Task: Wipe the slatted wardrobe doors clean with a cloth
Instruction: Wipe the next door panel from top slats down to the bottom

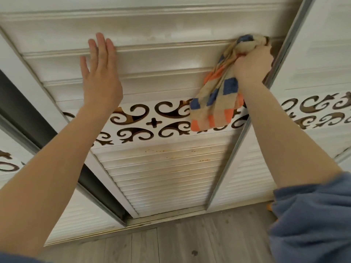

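Blue sleeve (311, 221) is shoved up the right arm. Up top, the right hand (251, 63) has its grip clenched on a checked cloth (216, 103), with the bunched end pressed to a slat edge at the upper right of the middle wardrobe door (163, 168). Meanwhile the left hand (100, 73) lies flat on the slats, grip released. The loose tail of the cloth hangs over the scrollwork band (136, 118).

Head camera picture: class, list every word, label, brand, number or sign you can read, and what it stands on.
None: no readable text anywhere. The wardrobe door bears only slats and a scroll cut-out band; the cloth shows only blue and orange checks.
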